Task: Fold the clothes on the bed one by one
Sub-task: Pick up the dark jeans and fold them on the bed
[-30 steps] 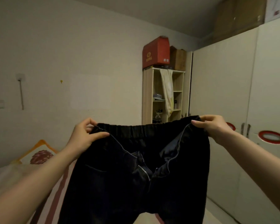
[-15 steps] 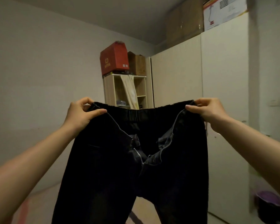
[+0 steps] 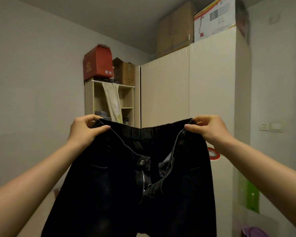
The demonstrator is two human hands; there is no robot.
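From your head camera you have one garment up in front of you: a single pair of black trousers (image 3: 132, 189), held in the air at chest height by the waistband, with the two legs hanging down past the bottom edge of the view. Your left hand (image 3: 83, 130) pinches the left end of the waistband, thumb in front and fingers curled over the top edge. Your right hand (image 3: 210, 129) pinches the right end the same way, so the band is stretched between both hands and sags a little in the middle.

The trousers are dark and look like denim, though the light is dim, so the fabric is hard to judge. The back of the waistband is gathered elastic. The front is undone: one metal button (image 3: 142, 162) shows on the left flap, the zipper (image 3: 143, 181) below it is open, and the right flap folds outward.

Behind them you can count one open wooden shelf unit (image 3: 126, 100) with a pale cloth (image 3: 113, 101) draped down its front, one red box (image 3: 97, 63) and one brown box (image 3: 125, 73) on top of it, and one tall white wardrobe (image 3: 186, 82) beside it carrying two more cartons.
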